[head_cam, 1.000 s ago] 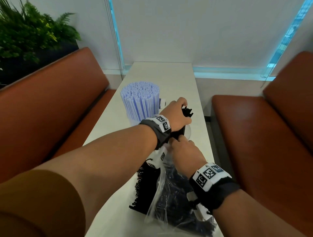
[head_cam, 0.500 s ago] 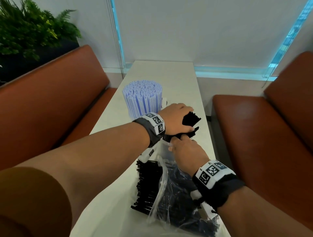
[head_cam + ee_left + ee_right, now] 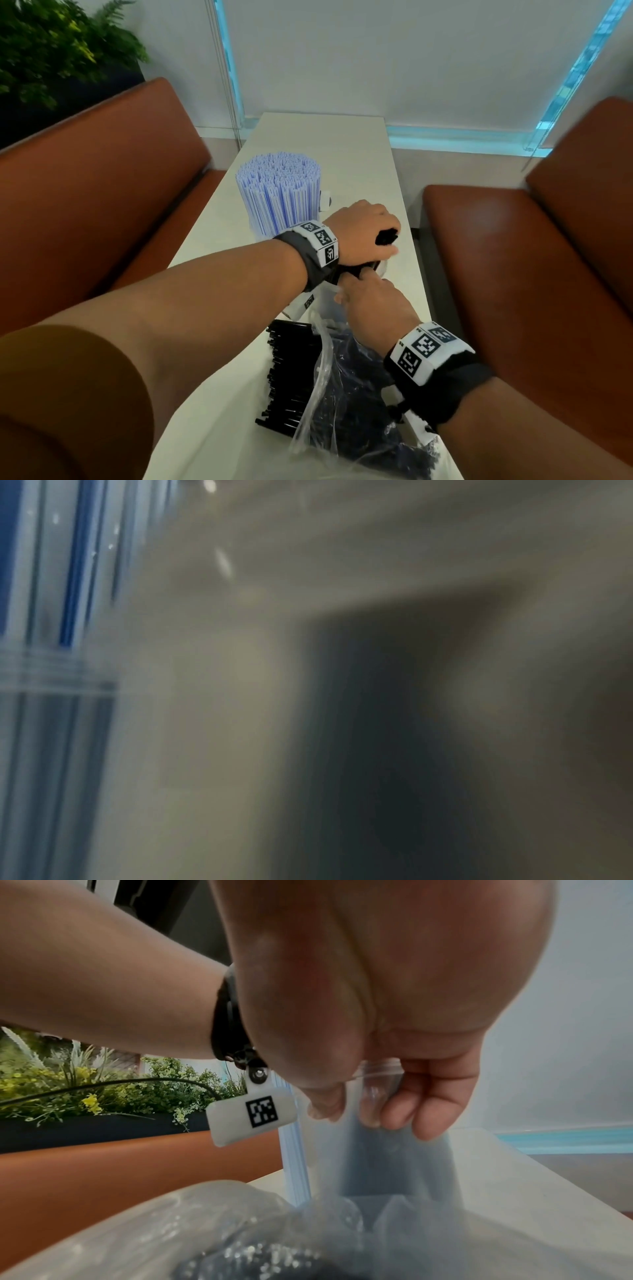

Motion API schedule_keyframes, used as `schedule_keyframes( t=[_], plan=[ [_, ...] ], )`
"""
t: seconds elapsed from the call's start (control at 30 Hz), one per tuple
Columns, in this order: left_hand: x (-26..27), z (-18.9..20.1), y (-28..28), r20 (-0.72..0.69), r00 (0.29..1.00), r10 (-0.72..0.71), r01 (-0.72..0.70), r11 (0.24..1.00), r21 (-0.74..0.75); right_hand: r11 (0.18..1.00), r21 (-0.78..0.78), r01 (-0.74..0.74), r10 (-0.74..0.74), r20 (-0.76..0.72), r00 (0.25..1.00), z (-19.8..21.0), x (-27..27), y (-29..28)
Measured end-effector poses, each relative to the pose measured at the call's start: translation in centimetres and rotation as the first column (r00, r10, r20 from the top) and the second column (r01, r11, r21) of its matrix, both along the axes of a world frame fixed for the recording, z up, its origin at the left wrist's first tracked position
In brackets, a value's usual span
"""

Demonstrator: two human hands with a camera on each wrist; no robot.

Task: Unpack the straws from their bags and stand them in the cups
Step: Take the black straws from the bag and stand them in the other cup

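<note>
Your left hand is curled round a bunch of black straws, their ends poking out past your fingers, over a clear cup on the white table. Your right hand sits just below the left, touching it; in the right wrist view its fingers and thumb pinch the cup's rim, with the cup standing on the table beneath the palm. The straws' lower part is hidden behind your hands, so I cannot tell how far they sit in the cup.

Just beyond your left wrist, a second cup packed full of blue-and-white straws stands upright. The left wrist view is blurred and shows only those striped straws and a dark shape.

Nearer to you, a stack of loose black straws lies flat on the table, just beside a crumpled clear bag with more dark straws inside, under your right forearm.

Brown benches flank the table, and green plants stand behind the left one.
</note>
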State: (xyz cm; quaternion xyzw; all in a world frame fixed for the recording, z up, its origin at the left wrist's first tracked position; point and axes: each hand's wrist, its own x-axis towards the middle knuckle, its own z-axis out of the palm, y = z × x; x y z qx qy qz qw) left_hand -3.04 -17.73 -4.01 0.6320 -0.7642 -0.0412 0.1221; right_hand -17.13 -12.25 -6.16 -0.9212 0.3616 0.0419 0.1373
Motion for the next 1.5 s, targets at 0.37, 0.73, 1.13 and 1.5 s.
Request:
schedule_keyframes(
  t=[0.37,0.73,1.13,1.5],
  plan=[
    [1.9,0.3,-0.1,-0.102,0.973,0.209,-0.211,0.977,-0.014,1.0,-0.01,-0.01,0.01,-0.014,1.0,-0.3,0.1,-0.2],
    [1.6,0.2,0.7,0.125,0.98,0.157,-0.147,0.985,-0.093,1.0,-0.024,-0.003,0.003,0.009,1.0,-0.8,0.0,-0.4],
    [1.7,3.7,4.5,-0.028,0.99,0.141,-0.143,0.987,-0.078,1.0,-0.026,-0.012,0.012,-0.009,1.0,-0.4,0.3,-0.6],
    [2.1,3.7,14.8,-0.358,0.908,0.216,-0.332,0.894,-0.302,0.988,-0.125,0.086,-0.032,0.383,0.923,0.9,-1.5,2.5]
  ],
)
